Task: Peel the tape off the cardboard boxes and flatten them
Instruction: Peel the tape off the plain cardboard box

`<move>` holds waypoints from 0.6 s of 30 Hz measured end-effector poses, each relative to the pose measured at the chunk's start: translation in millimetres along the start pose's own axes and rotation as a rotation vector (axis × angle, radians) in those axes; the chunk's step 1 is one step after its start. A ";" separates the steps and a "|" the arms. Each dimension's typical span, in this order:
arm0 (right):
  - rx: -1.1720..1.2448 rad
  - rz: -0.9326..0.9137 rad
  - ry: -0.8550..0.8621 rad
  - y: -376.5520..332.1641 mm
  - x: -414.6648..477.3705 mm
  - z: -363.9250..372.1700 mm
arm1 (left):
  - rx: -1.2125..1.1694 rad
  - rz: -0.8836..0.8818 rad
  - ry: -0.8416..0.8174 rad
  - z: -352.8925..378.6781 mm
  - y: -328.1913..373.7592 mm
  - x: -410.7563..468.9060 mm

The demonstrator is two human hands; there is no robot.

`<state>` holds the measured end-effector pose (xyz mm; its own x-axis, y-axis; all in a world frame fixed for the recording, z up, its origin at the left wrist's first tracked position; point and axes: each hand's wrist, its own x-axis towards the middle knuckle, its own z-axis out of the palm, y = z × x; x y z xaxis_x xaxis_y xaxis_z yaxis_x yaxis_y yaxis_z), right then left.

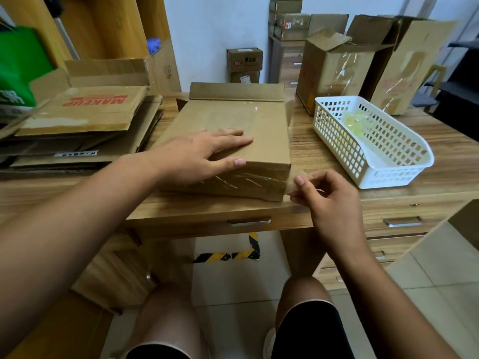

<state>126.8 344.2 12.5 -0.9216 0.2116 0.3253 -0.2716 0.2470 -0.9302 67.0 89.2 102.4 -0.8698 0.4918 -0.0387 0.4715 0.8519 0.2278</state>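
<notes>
Head view shows one brown cardboard box point(233, 120) lying flat at the near middle of the wooden desk point(324, 154), its far flap raised and its near side covered with wrinkled shiny tape. The left hand point(197, 154) rests on its top, fingers straight and spread. The right hand point(326, 195) pinches one clear tape strip point(298, 181) between thumb and forefinger at the box's near right corner. Two tall open cardboard boxes point(334, 66) stand far right, behind one white plastic lattice basket point(337, 136) holding crumpled tape; one stack of flattened cardboard point(77, 125) lies left.
</notes>
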 end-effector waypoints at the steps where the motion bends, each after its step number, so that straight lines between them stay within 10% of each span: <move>1: 0.021 -0.001 0.004 -0.7 0.8 -0.8 | 0.007 -0.010 0.008 2.0 0.0 1.2; 18: -0.162 -0.360 0.051 2.0 -44.8 20.2 | 0.030 -0.024 0.092 15.7 5.8 10.1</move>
<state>162.0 316.0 -7.3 -0.7595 0.1297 0.6374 -0.5236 0.4594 -0.7175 63.2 102.0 88.0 -0.8898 0.4540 0.0466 0.4537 0.8687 0.1990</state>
